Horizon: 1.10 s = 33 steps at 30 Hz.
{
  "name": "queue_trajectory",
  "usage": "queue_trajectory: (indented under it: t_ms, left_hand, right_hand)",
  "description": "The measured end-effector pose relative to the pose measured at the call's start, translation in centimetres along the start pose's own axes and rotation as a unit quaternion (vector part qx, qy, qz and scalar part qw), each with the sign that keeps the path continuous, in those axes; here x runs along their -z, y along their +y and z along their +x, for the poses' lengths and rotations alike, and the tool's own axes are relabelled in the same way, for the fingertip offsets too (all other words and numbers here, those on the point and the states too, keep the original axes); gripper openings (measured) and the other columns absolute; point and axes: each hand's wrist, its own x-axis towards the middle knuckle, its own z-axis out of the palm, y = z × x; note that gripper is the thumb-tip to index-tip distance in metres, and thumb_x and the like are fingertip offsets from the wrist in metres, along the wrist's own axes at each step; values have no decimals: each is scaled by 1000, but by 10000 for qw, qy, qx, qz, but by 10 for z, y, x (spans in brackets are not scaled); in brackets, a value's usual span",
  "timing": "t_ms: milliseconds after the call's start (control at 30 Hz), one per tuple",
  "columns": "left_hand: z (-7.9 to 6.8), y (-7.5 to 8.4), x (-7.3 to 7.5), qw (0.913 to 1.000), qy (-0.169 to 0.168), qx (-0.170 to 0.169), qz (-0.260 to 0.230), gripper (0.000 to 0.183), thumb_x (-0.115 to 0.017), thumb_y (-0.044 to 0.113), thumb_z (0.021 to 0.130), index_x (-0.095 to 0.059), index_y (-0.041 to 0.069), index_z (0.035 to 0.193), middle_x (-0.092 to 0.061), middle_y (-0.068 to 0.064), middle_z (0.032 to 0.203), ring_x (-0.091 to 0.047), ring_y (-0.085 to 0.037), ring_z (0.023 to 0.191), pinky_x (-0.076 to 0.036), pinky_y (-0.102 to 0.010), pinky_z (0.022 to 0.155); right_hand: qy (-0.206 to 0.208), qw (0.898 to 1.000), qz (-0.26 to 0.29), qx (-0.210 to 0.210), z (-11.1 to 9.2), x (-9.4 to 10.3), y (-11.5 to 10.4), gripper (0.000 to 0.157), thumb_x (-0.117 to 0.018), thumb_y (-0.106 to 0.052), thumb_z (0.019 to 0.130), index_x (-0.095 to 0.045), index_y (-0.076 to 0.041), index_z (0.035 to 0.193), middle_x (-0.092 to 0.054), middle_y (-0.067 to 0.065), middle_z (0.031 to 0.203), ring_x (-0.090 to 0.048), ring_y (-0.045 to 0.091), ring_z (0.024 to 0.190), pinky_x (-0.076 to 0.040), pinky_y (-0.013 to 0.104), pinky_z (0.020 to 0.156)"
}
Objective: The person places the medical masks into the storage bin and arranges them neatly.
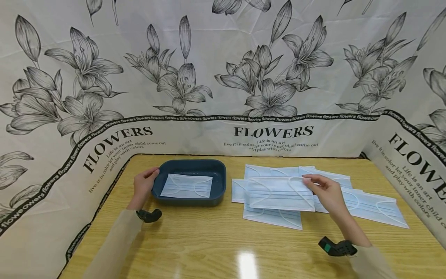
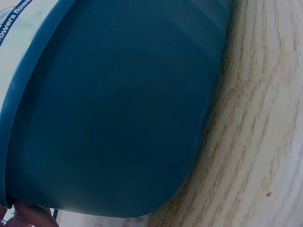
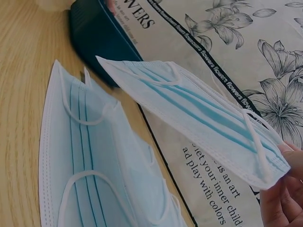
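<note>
- While the left hand (image 1: 144, 183) holds the left end of a dark blue tub (image 1: 191, 202), its grip is narrow on the rim.
- The right hand (image 1: 325, 191) has its grip pinched on a light blue face mask (image 1: 277, 194), up above a messy pile of masks (image 1: 374, 208).
- Another mask (image 1: 186, 186) lies inside the tub.
- Tub and pile sit on a wooden bench (image 1: 195, 244).

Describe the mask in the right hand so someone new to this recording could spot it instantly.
On the wooden table, right of the dark blue tray, several light-blue masks lie spread out. Over their left part, the right hand pinches one mask by its end. Unlike its neighbours lying below, this one is raised.
</note>
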Motion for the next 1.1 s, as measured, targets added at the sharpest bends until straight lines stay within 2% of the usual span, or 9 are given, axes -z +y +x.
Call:
queue_trajectory:
  t_ms: [100, 300, 400, 567, 1100]
  left_hand:
    - [0, -1, -1, 10000, -15, 11, -11, 38, -56, 26, 98, -61, 7, 130, -55, -15, 139, -49, -29, 129, -42, -41, 105]
    - [0, -1, -1, 10000, -30, -25, 2, 38, -55, 27, 98, -60, 7, 130, -54, -16, 139, -48, -29, 130, -41, -41, 106]
    - [0, 0, -1, 10000, -31, -24, -4, 38, -55, 26, 98, -60, 6, 130, -54, -16, 139, -48, -29, 130, -41, -41, 106]
    - [0, 0, -1, 10000, -25, 0, 27, 38, -55, 26, 99, -60, 6, 131, -54, -16, 139, -48, -29, 130, -41, -41, 106]
    - [-1, 1, -2, 9999, 51, -108, 115, 38, -54, 26, 99, -60, 5, 130, -55, -18, 137, -50, -30, 128, -42, -42, 104]
  right_hand:
    - [116, 9997, -223, -62, 0, -7, -11, 34, -64, -43, 90, -70, -21, 115, -62, -16, 103, -58, 1, 83, -50, 15, 65]
    - [-82, 10000, 3, -57, -16, -9, -83, 39, -64, -35, 92, -68, -5, 115, -62, -14, 92, -55, 4, 74, -49, 18, 63]
    - [-122, 9999, 63, -90, -19, -12, -103, 38, -63, -33, 93, -68, -2, 115, -61, -17, 89, -54, 0, 73, -49, 17, 63]
    - [-187, 9995, 161, -209, -17, -20, -110, 38, -64, -31, 93, -67, -2, 117, -58, -26, 90, -55, -3, 77, -49, 16, 66]
    - [-337, 9979, 522, -184, -11, -46, -129, 39, -65, -27, 93, -64, 0, 120, -57, -26, 94, -55, -4, 82, -50, 17, 67]
